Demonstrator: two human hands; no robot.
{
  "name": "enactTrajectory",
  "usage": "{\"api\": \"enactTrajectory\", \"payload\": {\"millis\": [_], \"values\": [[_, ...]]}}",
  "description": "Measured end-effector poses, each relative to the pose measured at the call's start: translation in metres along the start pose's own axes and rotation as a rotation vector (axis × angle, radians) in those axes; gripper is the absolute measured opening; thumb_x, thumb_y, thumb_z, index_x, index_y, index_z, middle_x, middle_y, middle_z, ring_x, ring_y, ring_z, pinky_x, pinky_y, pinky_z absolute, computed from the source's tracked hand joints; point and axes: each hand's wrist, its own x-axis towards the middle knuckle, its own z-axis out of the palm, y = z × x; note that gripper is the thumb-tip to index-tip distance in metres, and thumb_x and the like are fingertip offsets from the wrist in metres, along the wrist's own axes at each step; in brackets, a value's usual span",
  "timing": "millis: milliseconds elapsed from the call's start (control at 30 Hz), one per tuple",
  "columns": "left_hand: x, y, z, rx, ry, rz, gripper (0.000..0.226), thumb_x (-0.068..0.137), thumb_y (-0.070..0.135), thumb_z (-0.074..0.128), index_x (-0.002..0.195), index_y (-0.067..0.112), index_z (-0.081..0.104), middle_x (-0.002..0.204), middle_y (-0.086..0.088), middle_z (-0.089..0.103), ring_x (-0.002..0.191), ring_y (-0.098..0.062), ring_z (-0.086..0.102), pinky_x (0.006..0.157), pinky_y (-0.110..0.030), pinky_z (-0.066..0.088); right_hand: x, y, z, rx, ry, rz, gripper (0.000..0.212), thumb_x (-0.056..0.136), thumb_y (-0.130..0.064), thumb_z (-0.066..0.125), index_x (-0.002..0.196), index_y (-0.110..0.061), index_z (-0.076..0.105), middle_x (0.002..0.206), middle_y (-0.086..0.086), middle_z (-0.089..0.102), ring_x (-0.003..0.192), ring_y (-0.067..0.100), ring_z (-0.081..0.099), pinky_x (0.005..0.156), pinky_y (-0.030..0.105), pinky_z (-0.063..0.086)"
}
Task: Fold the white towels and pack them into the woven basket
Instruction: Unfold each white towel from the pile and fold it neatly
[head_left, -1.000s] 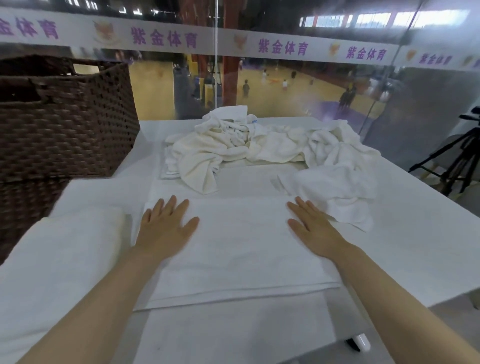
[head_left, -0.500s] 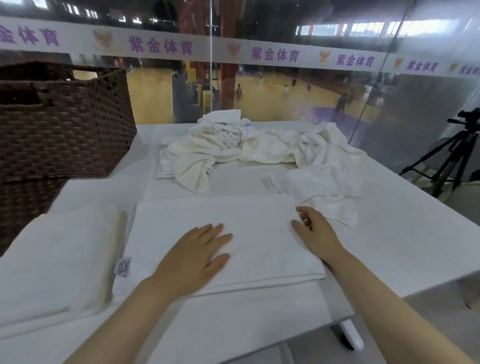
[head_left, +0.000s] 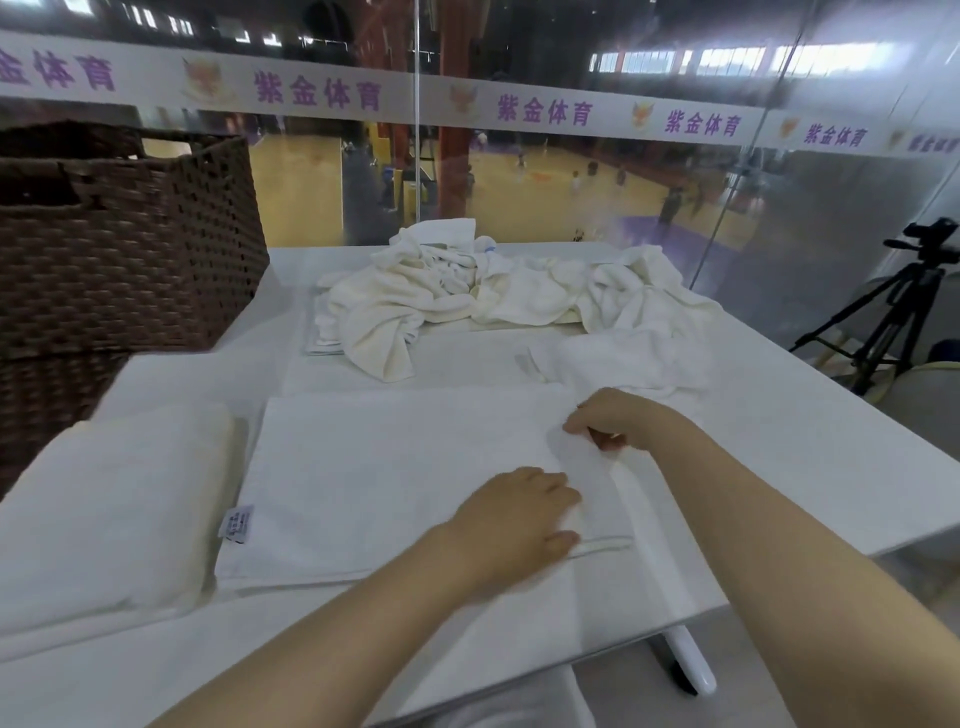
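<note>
both hands shifted over to the 3 o'clock edge of the half-folded towel since the earlier frames, off its flat middle.

left hand now curled on the near right corner, apparently pinching the hem; right hand curled on the far right corner, thumb and fingers gripping a raised fold. hands apart, each closed on the same edge, likely gathered there to carry that side across toward 9 o'clock for the next fold. towel lying square at centre of the white table. folded towel parked at 9 o'clock, close under the woven basket at 10 o'clock, probably staged for packing. unfolded towel pile waiting at 12 o'clock.
</note>
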Motion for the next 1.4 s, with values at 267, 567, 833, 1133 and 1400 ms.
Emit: {"api": "enactTrajectory", "payload": {"millis": [267, 567, 833, 1133, 1400], "values": [[0.032, 0.044, 0.019, 0.217, 0.212, -0.037, 0.041, 0.092, 0.043, 0.051, 0.115, 0.008, 0.049, 0.11, -0.01, 0.046, 0.09, -0.028, 0.049, 0.062, -0.038, 0.03, 0.018, -0.014, -0.005, 0.126, 0.01, 0.057, 0.024, 0.088, -0.029, 0.068, 0.094, -0.006, 0.061, 0.082, 0.011, 0.053, 0.07, 0.022, 0.049, 0.064, 0.03, 0.043], [0.055, 0.067, 0.022, 0.416, 0.046, -0.081, 0.055, 0.085, 0.013, 0.063, 0.133, 0.007, 0.036, 0.113, -0.016, 0.053, 0.101, -0.04, 0.055, 0.077, -0.044, 0.051, 0.027, -0.013, 0.002, 0.17, 0.021, 0.055, 0.037, 0.084, -0.041, 0.073, 0.1, -0.01, 0.062, 0.09, 0.005, 0.064, 0.079, 0.018, 0.061, 0.064, 0.026, 0.049], [0.025, 0.027, -0.004, -0.33, 0.417, -0.067, 0.018, 0.094, 0.015, 0.044, 0.105, 0.014, 0.058, 0.092, -0.003, 0.045, 0.072, -0.026, 0.052, 0.063, -0.035, 0.041, 0.014, -0.033, -0.008, 0.286, 0.068, -0.042, 0.038, 0.082, -0.037, 0.076, 0.104, -0.009, 0.066, 0.104, 0.01, 0.07, 0.095, 0.025, 0.066, 0.085, 0.035, 0.054], [-0.049, 0.007, -0.034, -0.817, 0.741, -0.179, 0.007, 0.09, 0.031, 0.061, 0.096, 0.03, 0.056, 0.091, 0.013, 0.054, 0.078, -0.007, 0.055, 0.069, -0.015, 0.043, -0.025, -0.136, 0.008, 0.569, 0.094, -0.173, 0.021, 0.081, -0.017, 0.074, 0.098, -0.009, 0.065, 0.092, 0.009, 0.068, 0.074, 0.02, 0.063, 0.059, 0.025, 0.051], [-0.133, -0.043, -0.043, -0.954, 0.923, -0.416, 0.013, 0.086, 0.022, 0.064, 0.096, 0.029, 0.06, 0.076, -0.004, 0.055, 0.063, -0.026, 0.052, 0.071, -0.037, 0.057, -0.041, -0.239, 0.088, 0.197, 0.165, -0.451, 0.032, 0.078, -0.003, 0.064, 0.062, -0.014, 0.039, 0.059, 0.004, 0.039, 0.051, 0.017, 0.041, 0.04, 0.016, 0.03]]}}
